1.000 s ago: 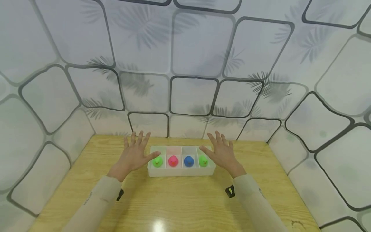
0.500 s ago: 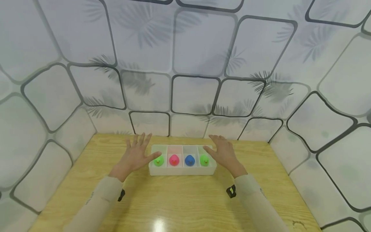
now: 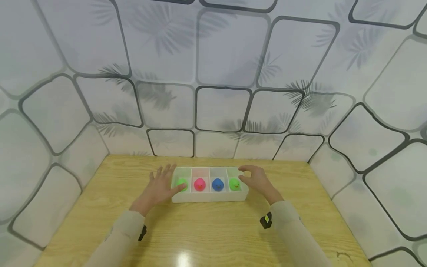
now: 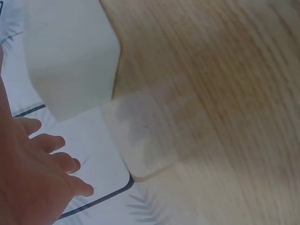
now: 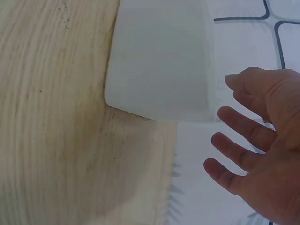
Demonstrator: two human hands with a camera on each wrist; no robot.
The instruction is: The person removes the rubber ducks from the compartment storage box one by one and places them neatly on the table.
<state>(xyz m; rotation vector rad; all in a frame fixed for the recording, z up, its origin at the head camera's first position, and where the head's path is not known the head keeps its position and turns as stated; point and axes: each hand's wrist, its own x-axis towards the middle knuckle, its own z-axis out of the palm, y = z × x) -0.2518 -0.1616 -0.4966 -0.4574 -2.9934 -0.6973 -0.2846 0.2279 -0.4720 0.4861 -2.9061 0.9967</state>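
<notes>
Since the earlier frames, the left hand (image 3: 161, 187) and right hand (image 3: 258, 181) have closed in on the white four-compartment tray (image 3: 209, 197), which lies between them, just beside each; contact cannot be confirmed. Left fingers spread, thumb overlapping a green toy duck (image 3: 181, 182). Right fingers lightly curved, thumb parted, near a second green toy duck (image 3: 234, 184). Pink toy duck (image 3: 199, 184) and blue toy duck (image 3: 218, 184) sit between the hands.

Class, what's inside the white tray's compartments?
Left green duck, pink duck, blue duck, right green duck, one each. The left hand partly covers the first; their undersides are hidden.
</notes>
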